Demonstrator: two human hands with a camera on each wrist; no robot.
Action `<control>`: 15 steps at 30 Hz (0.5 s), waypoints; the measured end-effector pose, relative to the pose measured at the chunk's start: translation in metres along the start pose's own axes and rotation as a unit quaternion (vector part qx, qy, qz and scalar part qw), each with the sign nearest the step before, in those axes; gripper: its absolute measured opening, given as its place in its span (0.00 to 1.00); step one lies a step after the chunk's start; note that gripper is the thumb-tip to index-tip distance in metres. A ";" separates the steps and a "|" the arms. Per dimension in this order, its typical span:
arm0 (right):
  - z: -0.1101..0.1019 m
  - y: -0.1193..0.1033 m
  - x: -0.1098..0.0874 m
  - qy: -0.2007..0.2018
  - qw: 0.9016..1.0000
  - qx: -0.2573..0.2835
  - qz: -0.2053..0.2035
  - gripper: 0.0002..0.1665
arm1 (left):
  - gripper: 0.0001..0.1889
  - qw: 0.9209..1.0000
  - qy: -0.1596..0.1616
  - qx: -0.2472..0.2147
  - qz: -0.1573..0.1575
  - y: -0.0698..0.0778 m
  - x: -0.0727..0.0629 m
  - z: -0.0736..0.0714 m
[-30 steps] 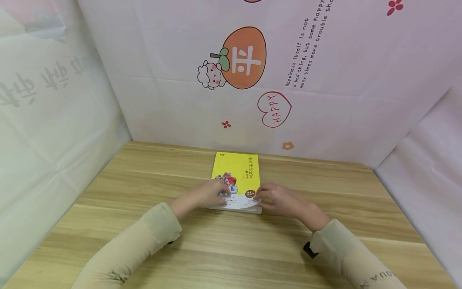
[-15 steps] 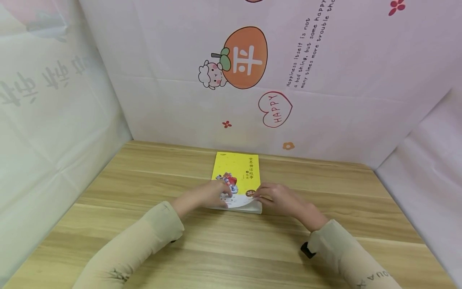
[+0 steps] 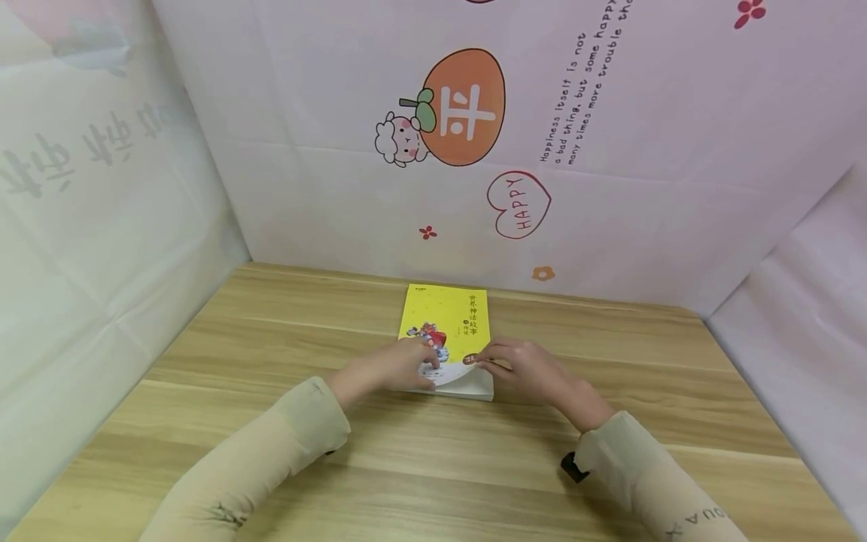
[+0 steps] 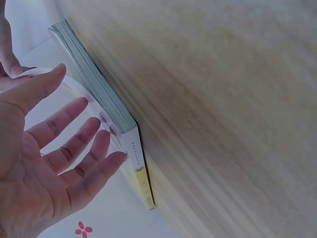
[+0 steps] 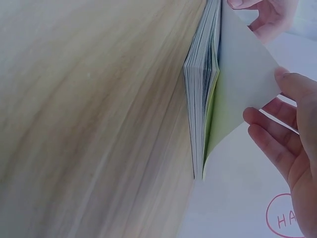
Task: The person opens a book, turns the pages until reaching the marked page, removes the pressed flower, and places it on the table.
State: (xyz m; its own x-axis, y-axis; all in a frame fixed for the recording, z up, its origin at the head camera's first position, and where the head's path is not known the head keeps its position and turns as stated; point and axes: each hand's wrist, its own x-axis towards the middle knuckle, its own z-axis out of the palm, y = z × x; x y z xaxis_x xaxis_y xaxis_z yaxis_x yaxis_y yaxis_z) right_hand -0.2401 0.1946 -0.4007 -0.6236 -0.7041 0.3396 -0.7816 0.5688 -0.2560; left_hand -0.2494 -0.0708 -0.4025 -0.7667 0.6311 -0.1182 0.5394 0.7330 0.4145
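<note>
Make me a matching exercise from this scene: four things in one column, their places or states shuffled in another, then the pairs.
Things:
1. Right hand
2. Book
3. Heart outline
4. Left hand

Places or states:
A. Lying on the wooden table
B. At the left side of the cover, fingers apart
C. Pinching a raised cover corner
D. Printed in red on the backdrop

Pairs: 1-C; 2-A; 3-D; 4-B
</note>
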 end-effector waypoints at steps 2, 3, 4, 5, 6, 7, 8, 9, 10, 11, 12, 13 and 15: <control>0.001 0.000 0.002 0.011 1.000 -0.003 -0.006 0.08 | 0.17 1.000 0.001 0.002 -0.004 0.000 0.000 0.001; 0.001 0.000 0.002 0.017 1.000 -0.006 -0.009 0.08 | 0.17 1.000 0.001 0.004 -0.005 0.000 0.001 0.001; 0.002 0.000 0.003 0.024 1.000 -0.010 -0.013 0.08 | 0.18 1.000 0.002 0.004 -0.007 0.001 0.001 0.001; 0.002 0.000 0.004 0.030 0.999 -0.013 -0.017 0.07 | 0.18 1.000 0.002 0.004 -0.009 0.001 0.001 0.002; 0.003 0.000 0.005 0.035 0.999 -0.014 -0.018 0.07 | 0.18 1.000 0.003 0.004 -0.010 0.001 0.002 0.002; 0.003 -0.001 0.006 0.039 0.999 -0.016 -0.019 0.07 | 0.18 1.000 0.004 0.008 -0.011 0.001 0.002 0.002; 0.003 -0.001 0.006 0.041 0.999 -0.016 -0.019 0.07 | 0.18 1.000 0.005 0.009 -0.011 0.002 0.003 0.002; 0.003 -0.001 0.007 0.043 0.999 -0.015 -0.018 0.07 | 0.18 1.000 0.007 0.013 -0.012 0.002 0.004 0.002; 0.004 -0.002 0.007 0.045 0.999 -0.015 -0.016 0.07 | 0.18 1.000 0.008 0.015 -0.013 0.003 0.004 0.002; 0.004 -0.002 0.008 0.048 0.999 -0.016 -0.014 0.07 | 0.18 1.000 0.009 0.019 -0.014 0.003 0.005 0.002; 0.004 -0.003 0.008 0.052 0.998 -0.017 -0.012 0.07 | 0.18 1.000 0.011 0.023 -0.014 0.004 0.005 0.002; 0.005 -0.003 0.008 0.057 0.998 -0.018 -0.011 0.07 | 0.19 0.999 0.012 0.027 -0.013 0.005 0.006 0.002; 0.006 -0.004 0.008 0.069 0.997 -0.020 -0.009 0.06 | 0.19 0.999 0.014 0.033 -0.014 0.007 0.007 0.001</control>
State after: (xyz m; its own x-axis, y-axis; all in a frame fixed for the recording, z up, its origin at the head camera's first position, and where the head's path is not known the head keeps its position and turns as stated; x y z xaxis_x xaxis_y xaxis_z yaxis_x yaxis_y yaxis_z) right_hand -0.2422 0.1842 -0.4019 -0.5992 -0.6508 0.4663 -0.7902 0.5744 -0.2138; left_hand -0.2509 -0.0608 -0.4019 -0.7906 0.6036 -0.1035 0.5391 0.7661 0.3500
